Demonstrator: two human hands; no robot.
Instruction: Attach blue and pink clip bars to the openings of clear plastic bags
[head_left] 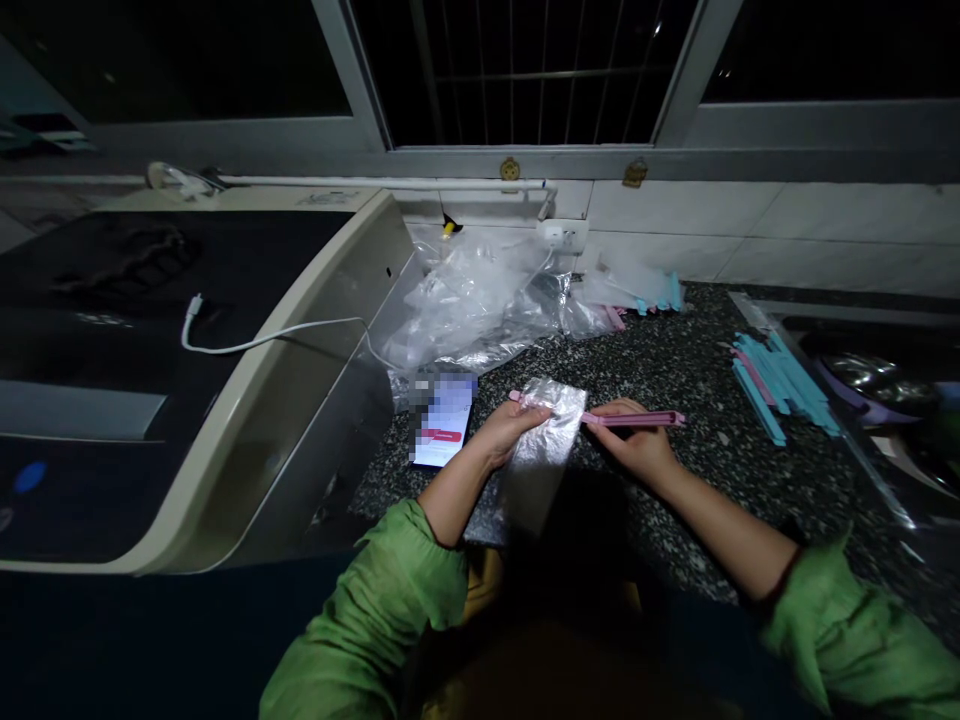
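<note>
My left hand (504, 436) pinches a clear plastic bag (553, 450) with its thumb on the front. A pink bag sealing clip (649, 419) is in my right hand (637, 455), its long bars pointing right. The clip's narrow pink end shows at the bag's left edge, so part of it lies across the bag, near the top. Whether the clip is closed on the plastic, I cannot tell. To the left of my left hand, a lit phone (446, 425) lies on the dark speckled counter (705, 400).
A heap of clear plastic bags (472, 300) sits against the wall, with blue clips (664, 293) beside it. More blue clips (787, 385) and a pink one lie at right. A washing machine (300, 330) stands at left, a white cable (285, 340) over it.
</note>
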